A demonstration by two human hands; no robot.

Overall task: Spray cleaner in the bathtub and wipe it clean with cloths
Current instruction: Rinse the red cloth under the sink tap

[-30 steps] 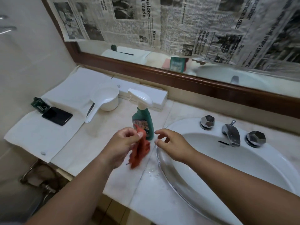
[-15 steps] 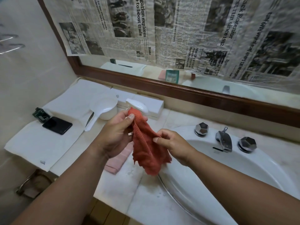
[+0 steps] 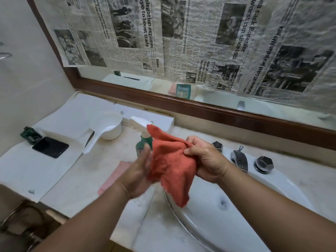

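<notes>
An orange-red cloth (image 3: 171, 164) hangs spread above the counter's front, over the left rim of the sink. My right hand (image 3: 205, 159) grips its upper right edge in curled fingers. My left hand (image 3: 138, 175), blurred, lies against the cloth's left side with fingers fairly straight; I cannot tell whether it pinches the fabric. Behind the cloth stands a green spray bottle (image 3: 142, 144) with a white trigger head (image 3: 139, 121), partly hidden. A pink cloth (image 3: 116, 173) lies flat on the counter under my left hand.
A white sink (image 3: 254, 206) with a chrome tap (image 3: 240, 159) and two knobs fills the right. A white dipper (image 3: 106, 130), a black phone (image 3: 51, 147) and a small dark bottle (image 3: 30, 135) sit on white towels at left. A newspaper-covered mirror lines the back.
The cloth was lifted from the counter and opened out. My right hand took its upper edge and moved right; my left hand slid down from the top corner to its left side.
</notes>
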